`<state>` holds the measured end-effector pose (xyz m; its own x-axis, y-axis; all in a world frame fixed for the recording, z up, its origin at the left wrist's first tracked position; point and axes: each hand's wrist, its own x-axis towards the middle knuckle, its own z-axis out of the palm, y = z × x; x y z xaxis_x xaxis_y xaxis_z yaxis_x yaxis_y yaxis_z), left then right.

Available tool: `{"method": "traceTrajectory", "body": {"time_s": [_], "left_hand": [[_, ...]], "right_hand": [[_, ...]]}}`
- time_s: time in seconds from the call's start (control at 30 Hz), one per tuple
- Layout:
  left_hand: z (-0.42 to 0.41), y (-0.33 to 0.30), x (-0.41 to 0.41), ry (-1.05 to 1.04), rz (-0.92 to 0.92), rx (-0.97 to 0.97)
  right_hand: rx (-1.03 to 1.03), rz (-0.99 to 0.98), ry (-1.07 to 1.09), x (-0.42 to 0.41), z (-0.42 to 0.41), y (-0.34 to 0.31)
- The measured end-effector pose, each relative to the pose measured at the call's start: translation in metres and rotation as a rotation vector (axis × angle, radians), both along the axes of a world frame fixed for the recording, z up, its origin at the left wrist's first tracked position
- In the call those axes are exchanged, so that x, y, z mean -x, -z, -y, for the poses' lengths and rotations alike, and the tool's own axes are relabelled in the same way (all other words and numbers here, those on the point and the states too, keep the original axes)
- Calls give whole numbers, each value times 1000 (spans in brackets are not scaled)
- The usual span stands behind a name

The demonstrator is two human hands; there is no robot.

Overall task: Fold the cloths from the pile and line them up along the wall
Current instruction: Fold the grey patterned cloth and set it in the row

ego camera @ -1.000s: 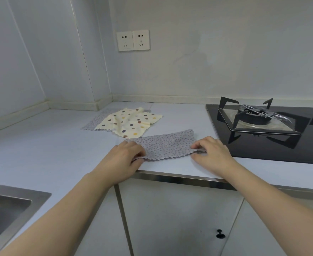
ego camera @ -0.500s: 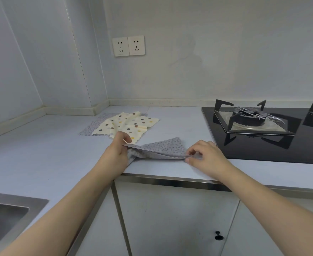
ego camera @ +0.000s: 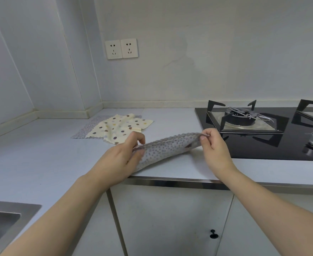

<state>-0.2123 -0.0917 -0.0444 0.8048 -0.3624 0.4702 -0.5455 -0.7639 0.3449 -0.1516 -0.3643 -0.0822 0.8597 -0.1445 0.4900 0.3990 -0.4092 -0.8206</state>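
A grey dotted cloth (ego camera: 167, 149) hangs folded between my hands, just above the counter's front edge. My left hand (ego camera: 123, 157) pinches its left end. Its right end is pinched by my right hand (ego camera: 213, 145) near the stove. Further back lies the pile: a cream cloth with coloured dots (ego camera: 119, 128) rumpled on top of another grey dotted cloth (ego camera: 86, 129), near the wall corner.
A black glass gas stove (ego camera: 262, 132) with pan supports fills the counter's right side. A steel sink (ego camera: 8, 217) sits at lower left. Two wall sockets (ego camera: 121, 48) are above the pile. The white counter (ego camera: 41, 154) has cabinet doors below it.
Both hands have lifted the grey cloth off the counter, holding its ends; it now hangs folded in the air. The view has shifted slightly.
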Motion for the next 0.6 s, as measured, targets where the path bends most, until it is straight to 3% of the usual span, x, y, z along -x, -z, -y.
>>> {"method": "traceTrajectory", "body": {"time_s": [0.3, 0.6], "left_hand": [[18, -30, 13, 50, 258, -299], [17, -38, 14, -70, 59, -379]], "right_hand": [[-71, 50, 116, 4, 4, -3], [-56, 59, 153, 11, 0, -5]]}}
